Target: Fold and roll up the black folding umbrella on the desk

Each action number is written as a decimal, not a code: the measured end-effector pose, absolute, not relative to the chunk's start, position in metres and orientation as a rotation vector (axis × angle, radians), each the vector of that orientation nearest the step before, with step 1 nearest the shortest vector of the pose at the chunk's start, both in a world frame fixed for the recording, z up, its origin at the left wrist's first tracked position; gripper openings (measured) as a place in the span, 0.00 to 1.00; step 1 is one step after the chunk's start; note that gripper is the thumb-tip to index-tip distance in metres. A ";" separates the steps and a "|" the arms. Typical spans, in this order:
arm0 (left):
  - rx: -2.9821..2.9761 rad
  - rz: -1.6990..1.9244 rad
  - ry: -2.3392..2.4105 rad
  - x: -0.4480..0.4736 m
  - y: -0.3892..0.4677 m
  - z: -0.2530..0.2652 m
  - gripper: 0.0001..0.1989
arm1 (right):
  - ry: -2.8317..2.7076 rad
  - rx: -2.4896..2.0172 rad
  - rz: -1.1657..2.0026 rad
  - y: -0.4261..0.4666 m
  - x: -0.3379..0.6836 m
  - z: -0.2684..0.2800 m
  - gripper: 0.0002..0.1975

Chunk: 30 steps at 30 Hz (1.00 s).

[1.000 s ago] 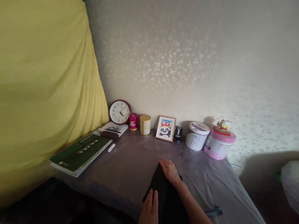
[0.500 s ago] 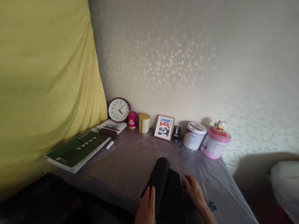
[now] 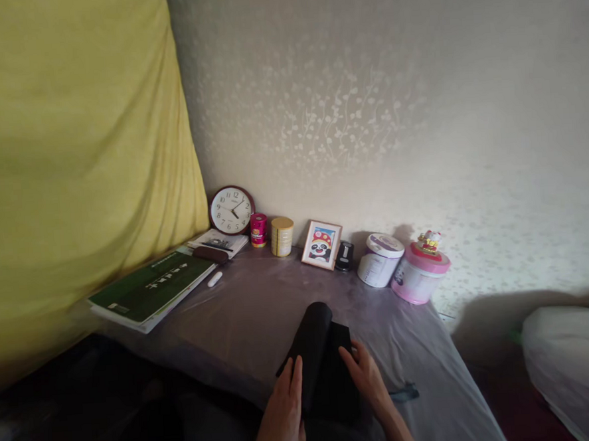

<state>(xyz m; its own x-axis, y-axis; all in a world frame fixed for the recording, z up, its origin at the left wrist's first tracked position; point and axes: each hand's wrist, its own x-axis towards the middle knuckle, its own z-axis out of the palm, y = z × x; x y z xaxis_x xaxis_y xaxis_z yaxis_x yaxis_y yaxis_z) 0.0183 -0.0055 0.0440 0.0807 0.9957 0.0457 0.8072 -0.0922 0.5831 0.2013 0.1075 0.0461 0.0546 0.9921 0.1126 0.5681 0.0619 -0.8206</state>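
A black sheet of soft-looking material lies on the table in front of me, its left part bent or rolled into a thick tube. My left hand grips the tube's near left side, with the fingers long and close together. At the sheet's right edge is my right hand, its thumb over the top and the other fingers curled at the border. Partly behind the right wrist lies a small dark strip. The sheet's near end is dim and hard to make out.
A clock, a pink can, a yellow tin, a panda picture frame and two tubs line the wall. Left are a green book, a brown case and a white stick-like object. A white bag stands right.
My right hand has moved left onto the sheet's right edge and taken hold of it. My left hand stays on the tube. The view has shifted slightly.
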 end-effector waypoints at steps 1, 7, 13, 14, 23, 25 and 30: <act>1.953 0.628 1.779 0.018 -0.005 0.043 0.48 | -1.607 -1.572 0.746 0.108 0.198 0.048 0.23; 1.931 0.631 1.795 0.018 -0.004 0.042 0.50 | -1.550 -1.423 0.987 0.111 0.166 0.069 0.26; 1.923 0.534 1.839 0.017 -0.003 0.044 0.50 | -1.612 -1.436 0.880 0.119 0.135 0.072 0.25; 1.919 0.530 1.846 0.017 -0.003 0.044 0.50 | -1.628 -1.443 0.861 0.120 0.133 0.071 0.24; 1.903 0.404 1.847 0.013 0.001 0.046 0.45 | -1.830 -1.296 1.013 0.116 0.120 0.081 0.13; 1.930 0.418 1.854 0.010 0.003 0.043 0.45 | -1.894 -1.252 1.028 0.112 0.116 0.085 0.10; 2.045 0.507 1.880 0.003 -0.001 0.030 0.42 | -2.034 -1.243 0.860 0.107 0.112 0.092 0.08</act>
<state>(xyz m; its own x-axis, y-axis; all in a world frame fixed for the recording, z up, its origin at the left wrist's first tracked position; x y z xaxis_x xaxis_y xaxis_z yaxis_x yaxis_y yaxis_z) 0.0035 -0.0012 0.0296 0.0731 0.9963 0.0454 0.8842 -0.0858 0.4592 0.1120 0.1068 0.0919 -0.3832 0.9106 0.1546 0.5234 0.3520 -0.7759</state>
